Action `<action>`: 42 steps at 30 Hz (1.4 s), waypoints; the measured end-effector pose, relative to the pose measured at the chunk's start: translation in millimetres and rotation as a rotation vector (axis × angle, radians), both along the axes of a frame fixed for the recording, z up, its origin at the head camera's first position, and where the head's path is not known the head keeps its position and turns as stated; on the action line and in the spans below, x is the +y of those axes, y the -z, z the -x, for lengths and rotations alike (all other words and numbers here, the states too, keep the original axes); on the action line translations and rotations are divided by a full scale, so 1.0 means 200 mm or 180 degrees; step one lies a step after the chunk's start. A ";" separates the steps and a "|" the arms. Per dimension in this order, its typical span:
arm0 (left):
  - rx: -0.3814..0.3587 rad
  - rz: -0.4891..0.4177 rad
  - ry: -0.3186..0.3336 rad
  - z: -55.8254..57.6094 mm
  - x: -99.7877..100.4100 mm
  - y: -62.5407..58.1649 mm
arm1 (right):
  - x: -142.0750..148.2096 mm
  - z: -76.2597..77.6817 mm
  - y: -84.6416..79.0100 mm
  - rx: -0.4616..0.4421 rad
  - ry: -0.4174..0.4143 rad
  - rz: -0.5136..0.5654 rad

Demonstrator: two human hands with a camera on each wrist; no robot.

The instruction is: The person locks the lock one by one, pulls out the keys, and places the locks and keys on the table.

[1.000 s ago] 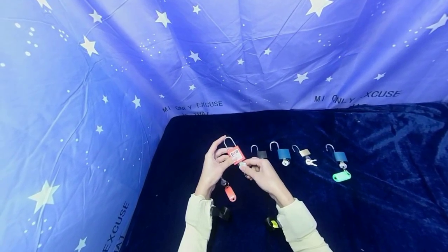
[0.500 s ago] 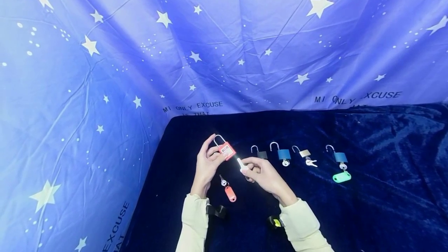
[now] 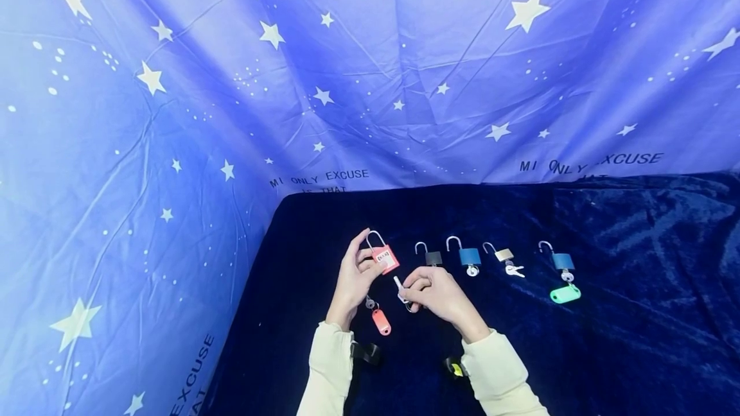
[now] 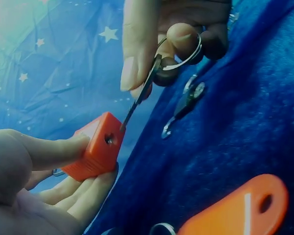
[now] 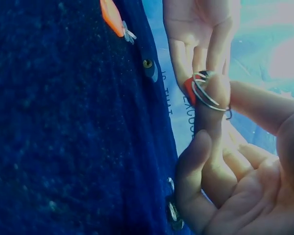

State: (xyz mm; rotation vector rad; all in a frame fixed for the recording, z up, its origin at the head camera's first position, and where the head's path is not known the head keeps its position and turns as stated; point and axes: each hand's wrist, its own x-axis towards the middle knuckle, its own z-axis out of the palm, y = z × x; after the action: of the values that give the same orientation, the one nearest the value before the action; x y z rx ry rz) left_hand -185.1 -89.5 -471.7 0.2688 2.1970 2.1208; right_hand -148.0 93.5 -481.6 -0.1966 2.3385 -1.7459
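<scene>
My left hand [image 3: 349,282] holds up a red padlock [image 3: 385,259] with a white label, its thin shackle pointing upward. In the left wrist view the underside of the padlock [image 4: 95,152] shows its keyhole, and the thumb presses one face. My right hand [image 3: 438,293] pinches a silver key [image 3: 397,284] on a split ring. By the left wrist view, the key [image 4: 143,93] points toward the padlock's keyhole side; whether its tip touches the body I cannot tell. Most of the padlock is hidden behind fingers in the right wrist view, where the key ring [image 5: 206,95] loops over a finger.
On the dark blue velvet cloth [image 3: 636,339], below my hands, lies another key with a red tag [image 3: 381,322]. Farther right lie a black padlock [image 3: 433,258], a blue one [image 3: 470,257], a brass one [image 3: 504,254] and another blue one [image 3: 562,262] with a green tag [image 3: 564,293].
The key was against the padlock's bottom a second ago, then came away from it as the padlock moved left. Since then the left hand has brought the padlock back right and slightly down.
</scene>
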 end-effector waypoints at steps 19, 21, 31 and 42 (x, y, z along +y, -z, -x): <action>0.0228 0.1249 0.0028 0.02 0.05 0.16 | 0.00 -0.02 0.05 0.0017 -0.0243 -0.0434; 0.0275 0.1414 -0.0006 0.03 0.06 0.16 | 0.00 -0.02 0.05 0.0029 -0.0267 -0.0468; 0.0653 0.1882 0.0005 0.03 0.07 0.16 | -0.01 -0.02 0.04 0.0374 -0.0125 -0.0988; 0.0962 0.2413 -0.0167 0.01 0.08 0.15 | -0.01 -0.03 0.03 0.0734 0.0136 -0.1558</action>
State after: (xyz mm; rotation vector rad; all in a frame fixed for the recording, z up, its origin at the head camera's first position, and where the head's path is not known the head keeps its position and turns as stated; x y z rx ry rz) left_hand -186.3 -74.1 -502.5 0.4878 2.9967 1.1679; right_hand -141.4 90.8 -487.5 -0.2766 2.8679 -1.1627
